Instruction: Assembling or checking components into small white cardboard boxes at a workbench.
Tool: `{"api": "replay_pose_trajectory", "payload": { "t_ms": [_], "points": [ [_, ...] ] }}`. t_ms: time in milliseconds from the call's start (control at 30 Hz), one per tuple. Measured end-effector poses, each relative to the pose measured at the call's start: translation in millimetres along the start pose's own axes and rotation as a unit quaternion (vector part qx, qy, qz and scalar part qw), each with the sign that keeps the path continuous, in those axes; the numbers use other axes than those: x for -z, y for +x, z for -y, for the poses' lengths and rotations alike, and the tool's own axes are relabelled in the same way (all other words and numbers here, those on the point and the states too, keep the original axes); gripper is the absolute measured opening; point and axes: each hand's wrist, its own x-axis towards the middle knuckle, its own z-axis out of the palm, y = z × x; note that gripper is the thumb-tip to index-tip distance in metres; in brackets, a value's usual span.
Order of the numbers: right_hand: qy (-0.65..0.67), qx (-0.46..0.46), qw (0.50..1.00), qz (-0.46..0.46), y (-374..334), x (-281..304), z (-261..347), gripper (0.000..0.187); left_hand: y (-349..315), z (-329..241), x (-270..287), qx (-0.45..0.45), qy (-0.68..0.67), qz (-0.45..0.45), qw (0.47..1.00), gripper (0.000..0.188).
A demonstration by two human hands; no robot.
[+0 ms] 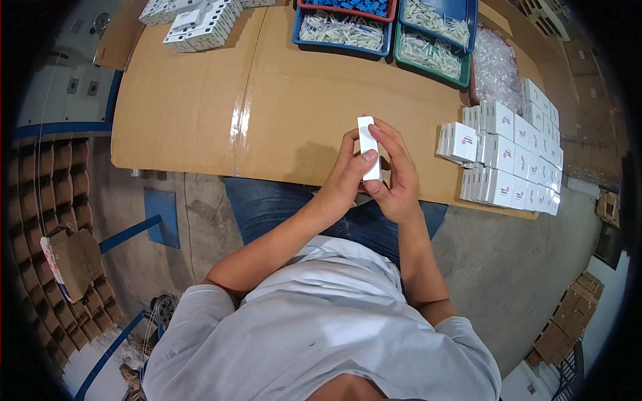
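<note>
White box (366,142) — partly behind left thumb (369,156)

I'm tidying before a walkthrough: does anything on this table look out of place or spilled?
Only mildly: a small group of white boxes juts out from the left side of the right-hand box stack, breaking its fairly even rows. I see nothing spilled.

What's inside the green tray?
Lots of small, whitish pieces lie in the green tray. A blue tray covers its far part, so I can't see what's under there, or beneath the top pieces.
</note>
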Motion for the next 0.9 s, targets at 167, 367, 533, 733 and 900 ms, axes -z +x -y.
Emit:
{"api": "replay_pose_trajectory", "payload": {
  "t_ms": [167, 367, 533, 733, 900],
  "points": [
    [0.008, 0.021, 1.000, -0.015, 1.2, -1.0, -0.9, 0.076, -2.2, -4.3, -5.7, 0.020, -0.006, -0.001, 1.000, 0.059],
    [0.003, 0.026, 1.000, -0.013, -0.1, 2.7, -3.6, 0.075, 0.0, -1.6, -6.4, 0.016, 0.006, 0.002, 1.000, 0.057],
    [0.004, 0.008, 1.000, -0.014, -3.7, -0.7, -9.7, 0.080, 3.2, 5.8, -7.2, -0.019, 0.026, -0.027, 0.999, 0.058],
    [-0.017, 0.012, 1.000, -0.012, -4.9, 2.1, -10.7, 0.086, 0.8, 6.1, -6.5, 0.026, -0.014, -0.018, 0.999, 0.063],
    [-0.021, 0.041, 0.999, -0.018, -3.1, 1.9, -8.1, 0.088, -4.2, 6.9, -10.2, 0.040, -0.032, -0.022, 0.998, 0.065]
  ]
}}
